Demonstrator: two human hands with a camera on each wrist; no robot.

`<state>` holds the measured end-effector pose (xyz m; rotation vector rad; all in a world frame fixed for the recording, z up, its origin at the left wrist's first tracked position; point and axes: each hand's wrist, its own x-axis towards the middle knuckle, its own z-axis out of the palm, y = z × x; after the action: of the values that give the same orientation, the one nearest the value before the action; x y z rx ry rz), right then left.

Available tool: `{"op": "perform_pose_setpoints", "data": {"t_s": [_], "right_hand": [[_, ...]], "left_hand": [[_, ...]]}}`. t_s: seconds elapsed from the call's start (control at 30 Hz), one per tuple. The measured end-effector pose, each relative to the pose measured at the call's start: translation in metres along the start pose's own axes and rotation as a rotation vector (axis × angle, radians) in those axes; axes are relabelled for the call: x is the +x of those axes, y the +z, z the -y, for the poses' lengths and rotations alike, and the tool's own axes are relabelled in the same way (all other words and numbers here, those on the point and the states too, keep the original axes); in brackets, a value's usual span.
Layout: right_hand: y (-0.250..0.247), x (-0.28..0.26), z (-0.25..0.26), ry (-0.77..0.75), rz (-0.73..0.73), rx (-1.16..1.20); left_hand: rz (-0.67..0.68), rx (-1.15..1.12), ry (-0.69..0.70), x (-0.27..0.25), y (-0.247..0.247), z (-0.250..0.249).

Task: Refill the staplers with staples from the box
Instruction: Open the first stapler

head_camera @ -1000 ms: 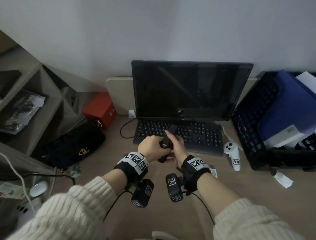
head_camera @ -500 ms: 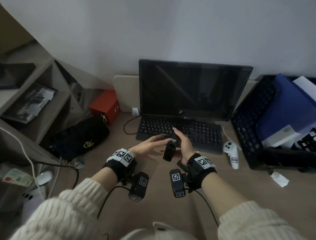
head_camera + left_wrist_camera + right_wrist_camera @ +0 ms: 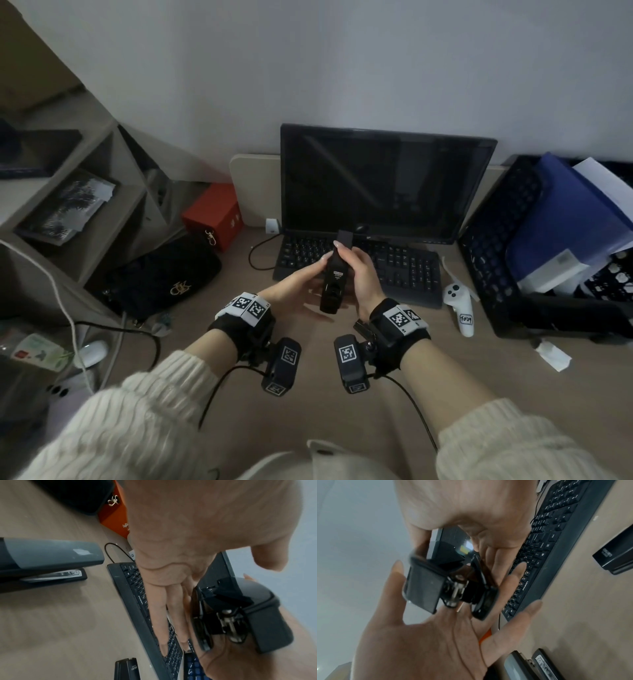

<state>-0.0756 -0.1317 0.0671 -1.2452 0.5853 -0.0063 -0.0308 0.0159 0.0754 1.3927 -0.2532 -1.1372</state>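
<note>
Far left, 9 o'clock: pale wooden shelf unit (image 3: 85,212). Beside it, a black quilted handbag with gold clasp (image 3: 161,277) lies on the light wood desk (image 3: 513,370), touching a red rectangular box (image 3: 214,214) at its 1 o'clock.

Left wrist view: a long grey-topped black stapler (image 3: 46,562) lies on the desk at 9 o'clock, its metal magazine showing below the lid. A smaller black stapler end (image 3: 126,668) sits at 6 o'clock, near the keyboard's front edge.

Centre: left hand (image 3: 294,291), fingers straight and slightly spread, palm up, its fingertips touching the left side of a compact black plastic stapler (image 3: 334,274). This stapler is held in the air above the desk, just in front of the black computer keyboard (image 3: 404,270); whether its lid is raised cannot be told. Right hand (image 3: 364,277) grips it, fingers curled round the right side.

At 12 o'clock: dark monitor (image 3: 387,181).

Right, 3 o'clock: white handheld controller (image 3: 460,306), then black mesh crate (image 3: 493,246) holding a blue folder (image 3: 565,219).
</note>
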Motion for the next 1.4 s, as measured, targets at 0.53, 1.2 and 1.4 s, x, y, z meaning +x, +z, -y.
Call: {"op": "perform_pose_setpoints", "data": {"t_s": [0.53, 1.2, 1.4], "right_hand": [[0.015, -0.021, 0.018, -0.083, 0.106, 0.070], [0.014, -0.022, 0.017, -0.093, 0.368, -0.061], [0.015, -0.027, 0.013, -0.101, 0.368, -0.074]], "left_hand": [[0.018, -0.086, 0.042, -0.010, 0.002, -0.006], [-0.496, -0.256, 0.200, 0.012, 0.000, -0.026], [-0.501, -0.262, 0.221, 0.009, 0.003, -0.025]]}}
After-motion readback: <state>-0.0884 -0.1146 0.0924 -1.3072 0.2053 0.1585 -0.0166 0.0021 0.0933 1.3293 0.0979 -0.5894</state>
